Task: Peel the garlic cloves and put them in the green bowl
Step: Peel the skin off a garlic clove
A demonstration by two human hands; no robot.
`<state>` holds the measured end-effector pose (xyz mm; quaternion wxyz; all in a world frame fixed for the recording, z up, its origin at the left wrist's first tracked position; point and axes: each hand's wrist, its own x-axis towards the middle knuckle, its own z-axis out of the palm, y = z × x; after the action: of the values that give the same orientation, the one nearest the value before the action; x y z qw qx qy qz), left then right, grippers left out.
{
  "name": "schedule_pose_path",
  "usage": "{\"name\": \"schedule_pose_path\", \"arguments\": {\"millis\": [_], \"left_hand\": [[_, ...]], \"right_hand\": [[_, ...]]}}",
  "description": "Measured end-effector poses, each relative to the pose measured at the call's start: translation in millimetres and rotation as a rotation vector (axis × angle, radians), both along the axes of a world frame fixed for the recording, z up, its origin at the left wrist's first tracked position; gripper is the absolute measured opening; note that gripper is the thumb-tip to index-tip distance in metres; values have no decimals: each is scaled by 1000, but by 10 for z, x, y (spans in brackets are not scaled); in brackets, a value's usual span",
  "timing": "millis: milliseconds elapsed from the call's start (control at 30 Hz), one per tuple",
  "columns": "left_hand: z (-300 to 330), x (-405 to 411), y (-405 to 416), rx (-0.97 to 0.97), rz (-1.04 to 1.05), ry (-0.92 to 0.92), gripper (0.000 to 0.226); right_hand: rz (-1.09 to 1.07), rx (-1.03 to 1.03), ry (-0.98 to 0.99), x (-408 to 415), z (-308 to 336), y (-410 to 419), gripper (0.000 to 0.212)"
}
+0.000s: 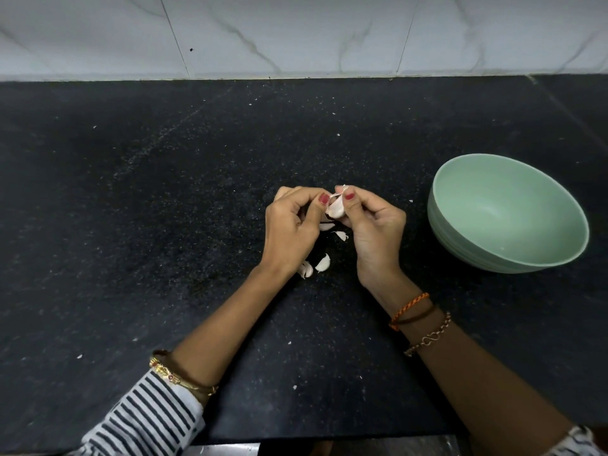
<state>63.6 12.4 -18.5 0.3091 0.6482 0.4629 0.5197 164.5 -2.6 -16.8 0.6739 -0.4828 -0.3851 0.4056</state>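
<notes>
Black stone counter (164,225) is running under both your hands, green bowl (508,213) waiting empty just right of them for easy dropping. Left hand (291,230) and right hand (375,228) are meeting, together pinching one garlic clove (335,209); its long axis is standing roughly upright, tip away from you. Loose cloves (316,264) are lying beneath.

1. Countertop (164,225): dark speckled stone, dull sheen.
2. Wall tiles (296,34): pale, marble-veined, smooth, slightly glossy.
3. Green bowl (513,205): smooth, matt-satin, looks like plastic or ceramic; cannot tell which.
4. Garlic clove (336,209): dry, papery, pinkish-white skin.
5. Sleeve (148,419): striped cloth.
6. Bangle (184,381): shiny gold-coloured metal.
7. Wrist thread (409,309): braided orange cord.
</notes>
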Motion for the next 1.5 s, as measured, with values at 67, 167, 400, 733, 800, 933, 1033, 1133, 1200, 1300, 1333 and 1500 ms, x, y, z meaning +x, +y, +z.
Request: {"name": "schedule_pose_path", "arguments": {"millis": [67,167,400,733,800,933,1033,1133,1200,1300,1333,1500], "left_hand": [[7,-8,-2,-29,-16,-27,17],[8,-25,6,-25,-56,-8,19],[-6,-47,28,-49,-153,11,13],[-49,-54,26,31,-102,135,17],[-46,-43,17,36,-99,148,20],[-23,-52,10,35,-22,78,23],[6,-46,6,-23,-14,85,19],[7,-40,34,-156,-61,-9,15],[-18,-46,56,-162,-60,-21,16],[-35,-49,48,-130,-114,-31,22],[-41,-52,52,-122,-127,-17,20],[-64,-74,93,-90,-140,-43,13]], "right_hand": [[28,-16,31,55,11,14,12],[63,-49,66,109,36,10,9],[133,-111,65,137,80,9,15],[161,-49,40,131,79,-24,14],[109,-46,6,117,46,-15,14],[89,-34,-20,66,33,-20,15],[109,-62,11,62,49,-10,13],[123,-96,-18,87,43,8,12],[124,-104,-39,108,34,13,13],[126,-106,-51,139,31,14,12],[126,-107,-51,146,31,17,13],[210,-95,17,158,58,24,11]]}}
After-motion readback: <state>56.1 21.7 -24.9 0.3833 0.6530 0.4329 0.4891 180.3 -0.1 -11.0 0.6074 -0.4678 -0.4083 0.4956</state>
